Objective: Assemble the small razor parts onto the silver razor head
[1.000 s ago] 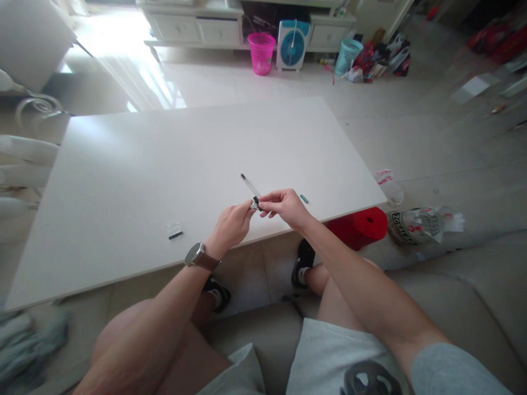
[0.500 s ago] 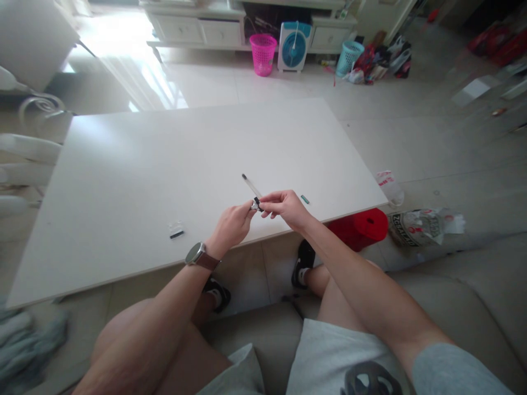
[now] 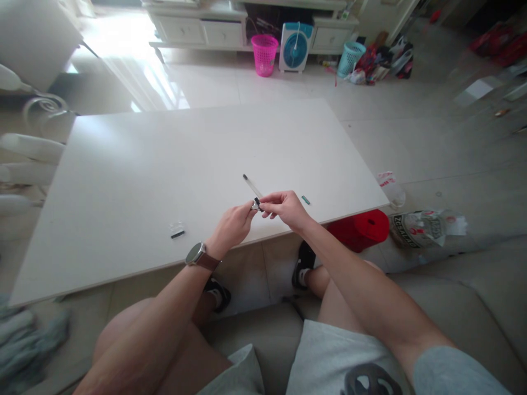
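Note:
A thin clear pen (image 3: 251,187) points away from me over the white table (image 3: 164,164). Both my hands meet at its near end. My left hand (image 3: 231,226), with a watch on the wrist, pinches the pen's near tip where a small black and silver part sits. My right hand (image 3: 285,207) pinches the same black part from the right, fingers curled. A small green piece (image 3: 305,199) lies on the table just right of my right hand. A short black piece with a clear bit (image 3: 177,231) lies to the left of my left hand.
A red stool (image 3: 362,227) and a printed plastic bag (image 3: 424,226) lie on the floor at the table's right corner. A pink basket (image 3: 265,54), a small fan (image 3: 296,46) and a teal basket (image 3: 349,56) stand by the far cabinets. White chairs (image 3: 28,159) are at the left.

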Demonstrator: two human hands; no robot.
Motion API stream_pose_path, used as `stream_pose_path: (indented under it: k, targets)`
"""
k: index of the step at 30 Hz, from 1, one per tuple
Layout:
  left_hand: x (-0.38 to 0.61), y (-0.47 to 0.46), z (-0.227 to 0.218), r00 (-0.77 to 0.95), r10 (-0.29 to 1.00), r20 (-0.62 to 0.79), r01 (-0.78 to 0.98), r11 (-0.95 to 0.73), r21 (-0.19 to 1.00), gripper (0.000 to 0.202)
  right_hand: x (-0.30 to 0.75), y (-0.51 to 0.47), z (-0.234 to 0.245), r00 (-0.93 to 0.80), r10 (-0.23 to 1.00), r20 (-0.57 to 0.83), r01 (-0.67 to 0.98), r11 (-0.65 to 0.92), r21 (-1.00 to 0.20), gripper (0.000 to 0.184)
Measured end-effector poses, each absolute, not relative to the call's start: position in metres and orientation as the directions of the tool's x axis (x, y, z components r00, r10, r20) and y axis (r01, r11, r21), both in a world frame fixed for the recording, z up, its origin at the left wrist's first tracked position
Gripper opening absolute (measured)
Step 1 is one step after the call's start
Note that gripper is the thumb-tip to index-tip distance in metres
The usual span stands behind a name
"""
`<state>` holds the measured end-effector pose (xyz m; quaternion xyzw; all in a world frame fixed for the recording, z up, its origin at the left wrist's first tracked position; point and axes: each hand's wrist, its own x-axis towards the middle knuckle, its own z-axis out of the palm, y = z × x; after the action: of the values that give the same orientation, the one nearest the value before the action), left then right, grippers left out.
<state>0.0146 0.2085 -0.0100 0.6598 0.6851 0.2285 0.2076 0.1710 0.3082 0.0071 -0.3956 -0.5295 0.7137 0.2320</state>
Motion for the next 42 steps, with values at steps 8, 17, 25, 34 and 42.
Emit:
stream_pose_path:
  k: [8, 17, 25, 34, 42]
  targets:
    - [0.014, 0.207, -0.008, -0.039, 0.998, 0.042, 0.825, 0.009, 0.564, 0.025, 0.174, 0.307, 0.014, -0.607, 0.742, -0.285, 0.069, -0.308, -0.949, 0.031]
    - [0.017, 0.205, -0.012, -0.054, 0.998, 0.026, 0.880, 0.035, 0.473, 0.025, 0.172, 0.303, 0.008, -0.559, 0.785, -0.266, 0.124, -0.238, -0.963, 0.025]
    - [0.018, 0.206, -0.008, -0.038, 0.999, 0.035, 0.883, 0.017, 0.469, 0.024, 0.173, 0.303, 0.010, -0.554, 0.791, -0.258, 0.130, -0.224, -0.966, 0.025]
    - [0.020, 0.208, 0.004, -0.012, 0.991, 0.135, 0.837, -0.064, 0.543, 0.029, 0.173, 0.307, 0.018, -0.561, 0.803, -0.201, 0.022, -0.228, -0.973, 0.024]
    - [0.020, 0.207, 0.003, -0.032, 0.978, 0.206, 0.805, -0.097, 0.586, 0.031, 0.173, 0.307, 0.018, -0.573, 0.798, -0.190, 0.004, -0.229, -0.973, 0.026]
